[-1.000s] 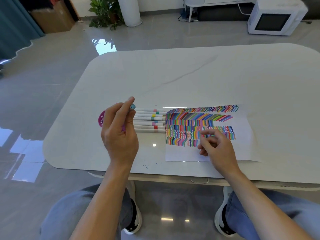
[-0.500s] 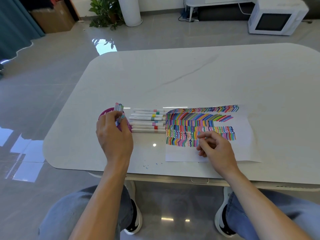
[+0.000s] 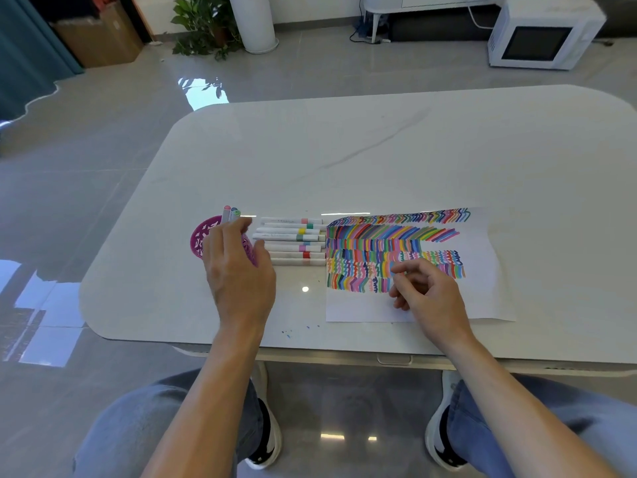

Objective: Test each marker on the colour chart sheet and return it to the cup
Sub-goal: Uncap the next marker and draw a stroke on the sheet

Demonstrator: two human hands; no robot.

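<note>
A white table [image 3: 396,160] carries the colour chart sheet [image 3: 482,298] at its near edge. The right hand [image 3: 431,294] rests on the sheet, fingers loosely curled around nothing visible. The left hand [image 3: 238,267] hovers, fingers spread, over the pink cup [image 3: 201,241] holding upright markers [image 3: 231,212]; seven more markers [image 3: 293,241] lie in a row between cup and sheet.

home room, microwave [image 3: 541,32], potted plant [image 3: 203,25]

The left hand [image 3: 238,274] hides much of the pink cup [image 3: 203,238].
</note>
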